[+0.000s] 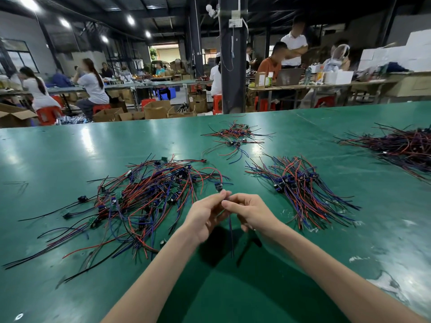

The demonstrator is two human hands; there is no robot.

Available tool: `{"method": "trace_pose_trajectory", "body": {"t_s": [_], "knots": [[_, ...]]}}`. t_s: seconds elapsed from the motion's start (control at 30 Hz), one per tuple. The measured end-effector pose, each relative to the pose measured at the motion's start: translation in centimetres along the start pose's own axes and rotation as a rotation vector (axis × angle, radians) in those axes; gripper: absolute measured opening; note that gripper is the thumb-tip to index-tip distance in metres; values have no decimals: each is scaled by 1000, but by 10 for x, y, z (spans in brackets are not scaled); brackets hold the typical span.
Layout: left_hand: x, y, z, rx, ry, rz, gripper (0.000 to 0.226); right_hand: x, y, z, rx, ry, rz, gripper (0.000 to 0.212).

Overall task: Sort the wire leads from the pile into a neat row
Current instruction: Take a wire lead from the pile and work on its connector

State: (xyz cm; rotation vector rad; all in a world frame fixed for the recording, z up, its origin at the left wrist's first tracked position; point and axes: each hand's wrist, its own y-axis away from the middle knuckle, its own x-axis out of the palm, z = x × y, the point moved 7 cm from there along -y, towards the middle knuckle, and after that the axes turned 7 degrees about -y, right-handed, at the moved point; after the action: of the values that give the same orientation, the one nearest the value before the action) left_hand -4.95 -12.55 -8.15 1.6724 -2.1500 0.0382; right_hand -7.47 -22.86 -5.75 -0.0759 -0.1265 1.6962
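Single-lead separation at the green desk (70, 159). One wire lead (231, 230) is held up between both hands at the centre of the view, above the desk surface; its free ends hang down toward 6 o'clock. The left hand (206, 216) and right hand (248, 212) meet at their tips. The fingers (223, 194) of the left hand are curled and pinch the lead near its upper end, and the right hand's fingers are likewise narrowed to a pinch just below. Neither hand is spread.

The unsorted pile (144, 201) lies at 9 o'clock from the hands, a tangle of red, blue and black leads with small boards. The sorted row (300, 190) lies at 2 o'clock, its component ends gathered together and its tails fanned toward 5 o'clock. A smaller heap (235, 136) sits at 12 o'clock and a large heap (401, 148) at the far 2 o'clock edge.

To do the step well, the wires are probably best drawn straight between the pinching tips. The lead is then set at the near edge of the row, component end level with the others and tails parallel, without touching the leads already laid.
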Motion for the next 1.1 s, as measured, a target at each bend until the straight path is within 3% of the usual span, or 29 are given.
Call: {"method": "trace_pose_trajectory", "body": {"t_s": [0.13, 0.27, 0.33, 0.43, 0.53, 0.67, 0.8, 1.1], "knots": [[6, 2, 1, 7, -39, 52, 12, -9, -5, -4, -12, 20, -49, 15], [2, 0, 0, 23, -125, 26, 10, -38, -15, 12, -111, 200, -209, 13], [-7, -1, -11, 158, -489, -83, 9, -59, -18, 23, -159, 245, -298, 9], [-14, 9, -37, 505, -1280, -375, 16, -97, -18, 35, -194, 378, -457, 5], [-19, 18, -53, 653, -1530, -575, 23, -133, -14, 28, -80, 571, -602, 12], [-39, 13, -57, 428, -1767, -738, 27, -167, -6, 4, 180, 670, -717, 20], [-59, 7, -47, 141, -1836, -725, 32, -168, 0, 0, 243, 768, -738, 19], [-71, 6, -49, 96, -1832, -752, 29, -137, 5, 14, 185, 1071, -688, 25]]}}
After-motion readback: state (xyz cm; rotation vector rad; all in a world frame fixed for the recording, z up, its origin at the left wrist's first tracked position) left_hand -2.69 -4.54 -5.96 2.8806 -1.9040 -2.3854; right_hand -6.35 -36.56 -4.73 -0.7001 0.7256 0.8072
